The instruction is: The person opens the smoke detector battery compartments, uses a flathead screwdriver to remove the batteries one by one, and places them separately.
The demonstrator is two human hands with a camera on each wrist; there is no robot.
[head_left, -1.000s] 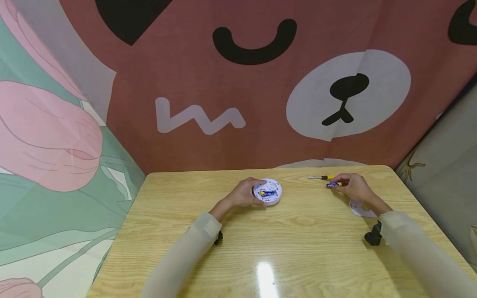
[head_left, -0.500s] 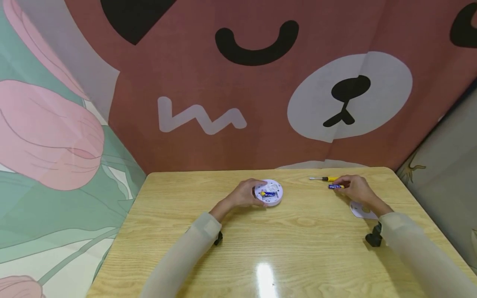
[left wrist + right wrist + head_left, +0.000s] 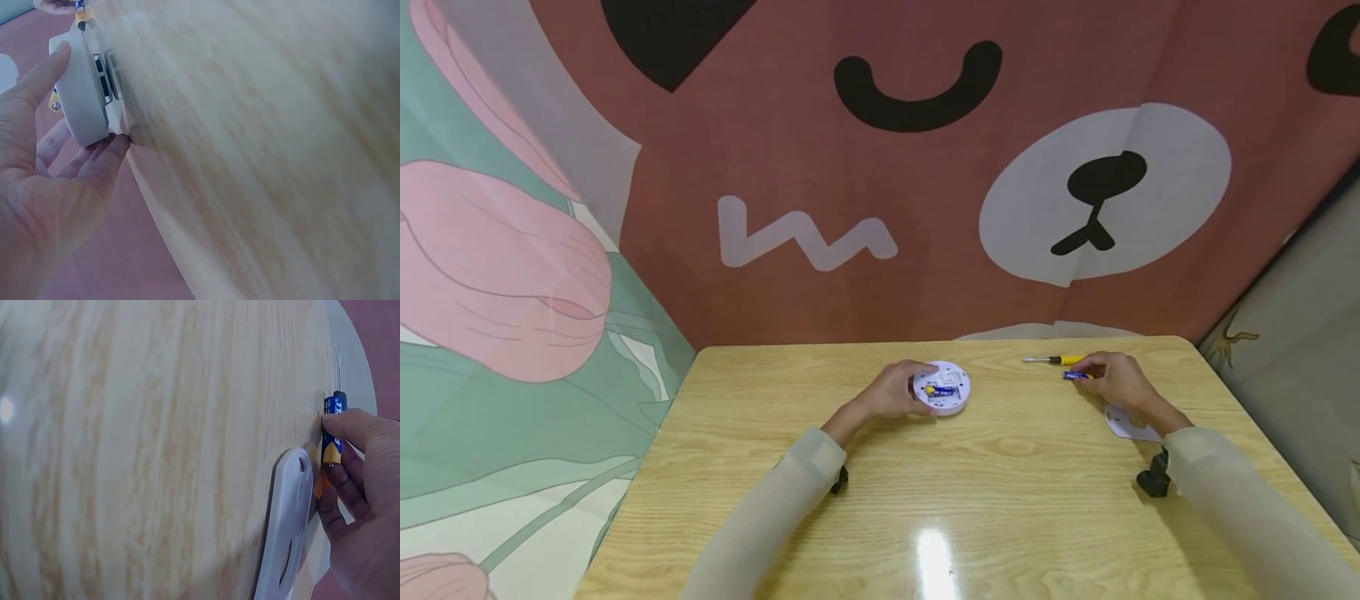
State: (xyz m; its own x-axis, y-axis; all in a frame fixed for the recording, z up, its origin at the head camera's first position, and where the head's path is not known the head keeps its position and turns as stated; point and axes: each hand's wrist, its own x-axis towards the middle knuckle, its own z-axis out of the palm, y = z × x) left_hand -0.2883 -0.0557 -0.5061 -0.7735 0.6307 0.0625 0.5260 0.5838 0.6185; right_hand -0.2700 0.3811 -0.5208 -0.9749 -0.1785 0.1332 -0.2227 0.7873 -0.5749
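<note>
My left hand [image 3: 895, 390] grips a round white device [image 3: 958, 395] by its left edge, thumb and fingers spread around the rim. On its upturned face lies a blue-and-yellow battery [image 3: 944, 391]; whether it is seated is too small to tell. From the side, in the left wrist view, the white casing [image 3: 84, 100] sits close to the tabletop, with fingertips under its lower edge. Farther right, my right hand [image 3: 1116, 380] pinches a second blue-and-yellow battery [image 3: 332, 428] between thumb and fingers, just above the table.
A screwdriver [image 3: 1063, 360] with a yellow handle lies just behind the right hand. A flat white cover with openings [image 3: 289, 519] rests on the wooden table [image 3: 1000, 483] beneath the right wrist. Patterned cloth [image 3: 820, 308] rises behind the table's far edge.
Both hands keep nearly the same places and grips. The battery in the right hand has shifted very slightly rightward, along with a small shift of the head view.
</note>
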